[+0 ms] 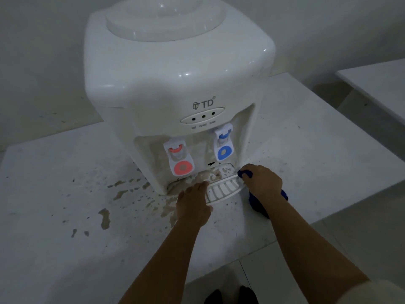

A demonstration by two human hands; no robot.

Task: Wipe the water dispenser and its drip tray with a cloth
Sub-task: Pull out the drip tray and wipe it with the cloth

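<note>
although a blue cloth (258,201) is already in hand, the job looks barely started, judging by the grime on show. the white plastic countertop water dispenser (175,84) stands on a pale speckled counter (65,216), towards the far side, and its recessed tap bay carries brownish streaks behind the red hot-water tap (180,160) on the left and the blue cold-water tap (224,145) on the right. the white slotted drip tray (223,189) juts out at the near foot of the dispenser, seemingly part-way out of its slot, with brown residue on the ledge just behind it.

the left hand (192,205) lies across the tray's left end with fingers stretched fairly straight, tips reaching the dirty ledge; whether the thumb hooks under the rim i cannot tell. the right hand (262,181) is curled round the bunched cloth at the tray's right end, a blue tuft poking out past the knuckles and more cloth trailing beneath the wrist.

dried brown splashes (105,218) spot the counter to the left of the unit, so, as a judgement, the tray, the tap bay and the housing all remain to be wiped.

readable writing: the logo "td" on the front panel, above three small indicator lights captioned "hot", "power" and a third word that looks like "warm" but is too blurred to be sure.
</note>
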